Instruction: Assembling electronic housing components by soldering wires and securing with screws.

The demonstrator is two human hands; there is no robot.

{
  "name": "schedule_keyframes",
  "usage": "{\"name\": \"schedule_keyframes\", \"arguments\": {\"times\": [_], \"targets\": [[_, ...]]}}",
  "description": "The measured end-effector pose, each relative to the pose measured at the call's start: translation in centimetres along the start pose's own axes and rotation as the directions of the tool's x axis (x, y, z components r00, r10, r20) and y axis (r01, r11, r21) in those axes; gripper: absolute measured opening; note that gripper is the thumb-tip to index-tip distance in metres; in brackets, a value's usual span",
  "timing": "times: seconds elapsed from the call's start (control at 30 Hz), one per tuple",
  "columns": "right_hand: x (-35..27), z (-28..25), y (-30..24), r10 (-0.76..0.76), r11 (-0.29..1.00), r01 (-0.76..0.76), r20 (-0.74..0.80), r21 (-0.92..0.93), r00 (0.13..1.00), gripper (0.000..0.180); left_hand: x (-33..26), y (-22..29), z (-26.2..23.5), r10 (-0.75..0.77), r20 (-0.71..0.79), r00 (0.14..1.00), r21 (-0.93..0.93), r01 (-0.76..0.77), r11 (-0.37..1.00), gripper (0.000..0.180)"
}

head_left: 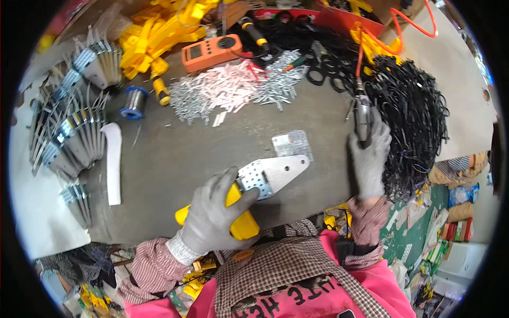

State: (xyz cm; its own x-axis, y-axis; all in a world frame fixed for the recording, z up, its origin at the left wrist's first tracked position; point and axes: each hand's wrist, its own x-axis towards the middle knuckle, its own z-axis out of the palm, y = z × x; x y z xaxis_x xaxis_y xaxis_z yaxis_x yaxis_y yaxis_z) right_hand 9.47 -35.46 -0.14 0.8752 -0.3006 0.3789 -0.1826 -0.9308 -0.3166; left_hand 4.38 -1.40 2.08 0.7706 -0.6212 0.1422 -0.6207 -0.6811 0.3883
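Observation:
My left hand, in a grey glove, is closed around the yellow handle of a plastic-pipe welding iron. The iron's pointed flat metal plate, with two holes, extends right over the table; a perforated metal guard joins it to the handle. Part of the handle is hidden under my fingers. At the table's right side my gloved right hand grips a slim metal air screwdriver, which hangs from an orange coiled hose. Just behind the iron's plate lies a small printed paper piece.
Piles of silver screws and white-pink sleeves lie at the back, near an orange multimeter. Black cables heap up at right. Metal heating plates, a solder spool and a white strip occupy the left; yellow handle shells stand behind.

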Motion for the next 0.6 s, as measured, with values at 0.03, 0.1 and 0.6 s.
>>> {"name": "schedule_keyframes", "arguments": {"times": [0.03,0.1,0.6], "targets": [[1.0,0.4,1.6,0.057,0.997,-0.058,-0.024,-0.044,0.998,0.067,0.2,0.0,-0.1,-0.005,0.003,1.000,0.009,0.005,1.000,0.079],[2.0,0.7,2.3,0.017,0.999,-0.017,0.007,0.051,1.000,0.073,0.1,-0.3,-0.1,0.031,-0.009,0.999,-0.040,-0.031,0.999,0.081],[-2.4,4.3,-9.3,0.005,-0.889,-0.238,0.528,0.391,0.849,0.035,0.4,-0.2,0.0,0.000,-0.010,1.000,-0.024,0.000,1.000,0.077]]}}
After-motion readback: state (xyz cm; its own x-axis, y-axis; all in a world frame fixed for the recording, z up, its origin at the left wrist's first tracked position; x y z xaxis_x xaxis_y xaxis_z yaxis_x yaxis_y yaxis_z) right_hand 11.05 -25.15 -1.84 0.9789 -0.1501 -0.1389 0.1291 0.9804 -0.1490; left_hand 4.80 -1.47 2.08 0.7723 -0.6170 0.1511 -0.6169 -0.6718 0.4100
